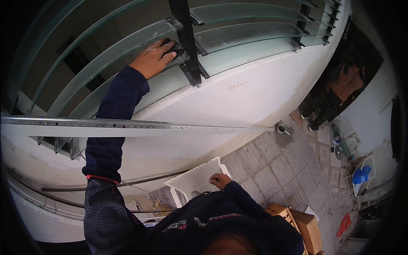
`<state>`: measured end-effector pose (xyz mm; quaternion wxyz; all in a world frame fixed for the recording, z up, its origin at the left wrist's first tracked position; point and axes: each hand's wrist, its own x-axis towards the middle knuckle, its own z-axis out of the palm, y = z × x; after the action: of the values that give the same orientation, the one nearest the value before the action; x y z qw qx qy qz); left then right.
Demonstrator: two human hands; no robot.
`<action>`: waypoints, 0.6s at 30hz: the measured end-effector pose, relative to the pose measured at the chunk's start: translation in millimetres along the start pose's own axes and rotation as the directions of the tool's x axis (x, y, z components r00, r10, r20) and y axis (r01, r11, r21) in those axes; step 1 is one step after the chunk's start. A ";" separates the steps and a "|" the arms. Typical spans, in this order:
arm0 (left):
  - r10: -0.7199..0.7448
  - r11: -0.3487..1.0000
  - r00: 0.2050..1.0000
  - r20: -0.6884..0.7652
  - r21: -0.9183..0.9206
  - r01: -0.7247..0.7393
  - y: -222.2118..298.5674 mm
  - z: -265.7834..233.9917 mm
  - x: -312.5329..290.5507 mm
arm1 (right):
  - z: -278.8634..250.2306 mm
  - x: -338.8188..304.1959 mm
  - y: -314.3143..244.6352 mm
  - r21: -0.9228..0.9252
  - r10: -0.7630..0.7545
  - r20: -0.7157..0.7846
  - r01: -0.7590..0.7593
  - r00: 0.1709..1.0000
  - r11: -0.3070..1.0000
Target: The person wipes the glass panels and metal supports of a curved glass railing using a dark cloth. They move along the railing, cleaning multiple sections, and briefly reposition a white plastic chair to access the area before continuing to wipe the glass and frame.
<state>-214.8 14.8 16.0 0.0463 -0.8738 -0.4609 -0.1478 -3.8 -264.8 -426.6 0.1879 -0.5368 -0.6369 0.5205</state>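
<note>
Up at a louvre window, my left hand point(155, 58) reaches to the end of a glass slat point(114, 50) beside the dark upright frame point(186, 40). Its thumb and fingers are closed around a small black piece point(180, 50); whether this is a slat clip or a loose item, I cannot tell. Low in front of my body, my right hand point(220, 181) has curled fingers. It is over or against the white mesh chair point(197, 176), and what it holds, if anything, is hidden.
A long perforated metal strip point(148, 124) crosses above my left forearm. Wooden crates point(307, 231) stand at my right on the tiled floor point(272, 170). A cup-like container point(281, 128) sits by the wall. Another person point(340, 87) stands in the dark doorway. A wire rack point(361, 182) holds something blue.
</note>
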 end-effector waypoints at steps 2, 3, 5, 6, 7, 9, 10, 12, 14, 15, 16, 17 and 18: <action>0.033 0.999 0.999 -0.042 -0.030 -0.035 3.5 0.8 -5.7 | 2.9 2.4 -1.3 -0.020 -0.014 0.040 0.015 0.999 1.000; 0.047 0.998 0.998 -0.043 -0.048 -0.049 5.6 0.3 -10.3 | 5.0 4.7 -1.6 -0.012 -0.029 0.056 0.029 0.998 0.999; 0.112 0.972 0.989 -0.095 -0.195 -0.129 11.6 0.0 -24.6 | 8.3 12.7 -1.5 -0.021 -0.069 0.088 0.072 0.994 0.997; 0.157 0.955 0.983 -0.100 -0.238 -0.177 14.1 -0.8 -31.7 | 10.3 17.2 -1.7 -0.037 -0.095 0.103 0.099 0.990 0.994; 0.217 0.928 0.967 -0.131 -0.281 -0.246 16.4 -1.5 -38.6 | 12.4 20.7 -1.7 -0.056 -0.095 0.128 0.103 0.987 0.993; 0.207 0.905 0.972 -0.110 -0.357 -0.233 16.4 -6.9 -49.6 | 15.3 28.2 -2.6 -0.069 -0.133 0.126 0.142 0.983 0.987; 0.221 0.890 0.967 -0.125 -0.378 -0.253 14.9 -10.5 -52.8 | 16.3 32.0 -3.8 -0.079 -0.128 0.134 0.139 0.983 0.987; 0.218 0.883 0.964 -0.153 -0.390 -0.261 10.5 -18.4 -52.1 | 17.9 36.7 -6.2 -0.079 -0.138 0.123 0.148 0.983 0.986; 0.056 0.927 0.982 -0.178 -0.356 -0.117 9.2 -20.2 -44.1 | 20.1 38.8 -8.5 -0.088 -0.145 0.118 0.156 0.982 0.984; -0.062 0.945 0.982 -0.179 -0.326 0.000 10.0 -18.7 -39.2 | 20.9 39.1 -9.1 -0.098 -0.156 0.116 0.167 0.981 0.981; -0.077 0.957 0.978 -0.195 -0.289 0.018 12.5 -14.9 -33.9 | 21.5 38.7 -9.5 -0.108 -0.158 0.108 0.169 0.982 0.980; 0.016 0.961 0.976 -0.216 -0.266 -0.074 17.1 -8.1 -29.7 | 21.8 38.0 -9.7 -0.101 -0.158 0.107 0.169 0.982 0.980; 0.070 0.965 0.971 -0.227 -0.232 -0.123 22.4 -0.3 -25.5 | 21.8 36.5 -9.5 -0.092 -0.150 0.102 0.159 0.983 0.983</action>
<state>-210.1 -18.3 9.9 -0.0046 -0.8731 -0.3880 -0.2953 -38.7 -241.6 -438.4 0.1705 -0.4692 -0.7100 0.4967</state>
